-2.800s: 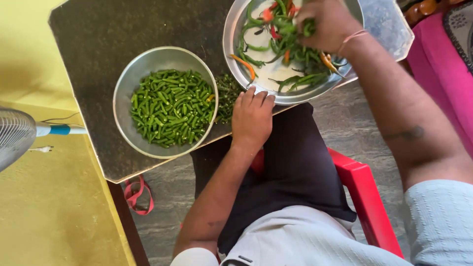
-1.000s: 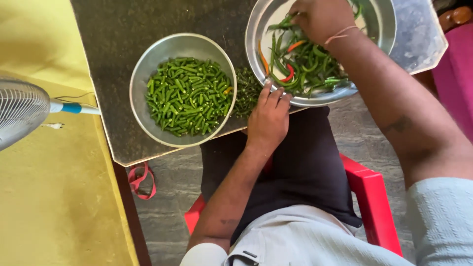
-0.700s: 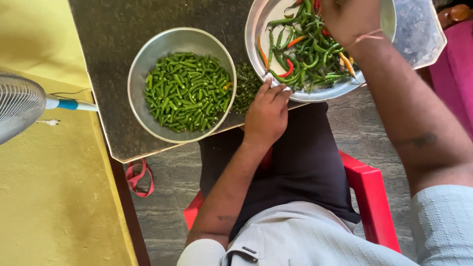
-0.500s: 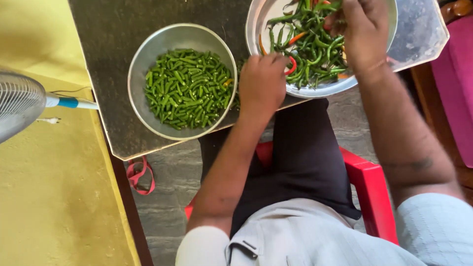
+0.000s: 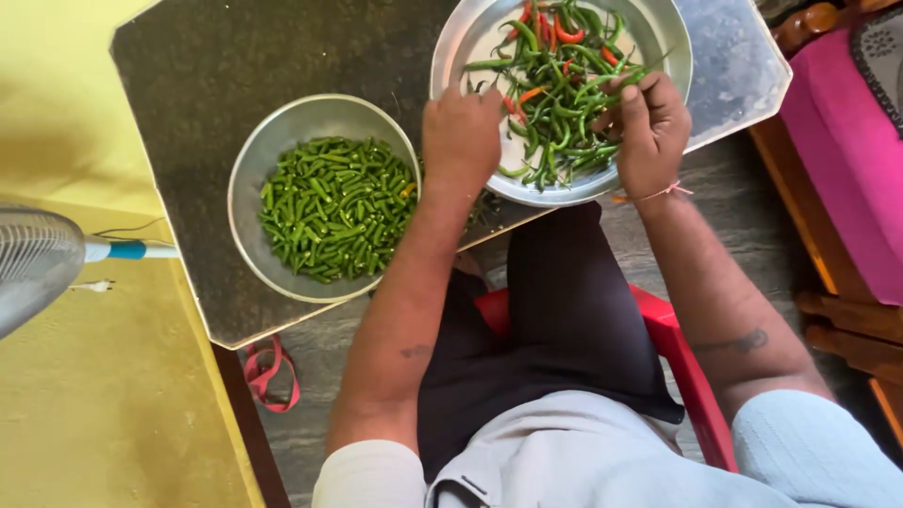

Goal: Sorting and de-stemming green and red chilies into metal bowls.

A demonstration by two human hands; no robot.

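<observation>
The dark speckled worktop [image 5: 235, 66] serves as the landmark here. On it, toward its near edge, stands a round steel bowl [image 5: 246, 188] filled with cut green pieces [image 5: 334, 207]. Off the worktop's left side, a white fan [image 5: 28, 263] with a wire grille and a blue-banded neck stands against the yellow surface [image 5: 103, 414]. Below the worktop's near left corner, a loop of red strap [image 5: 268, 376] lies on the grey stone floor [image 5: 310, 348]. A red plastic chair [image 5: 682, 372] sits on the near side of the worktop. Off the worktop's right side are a pink cloth [image 5: 847, 141] and brown wooden furniture [image 5: 847, 320].
</observation>
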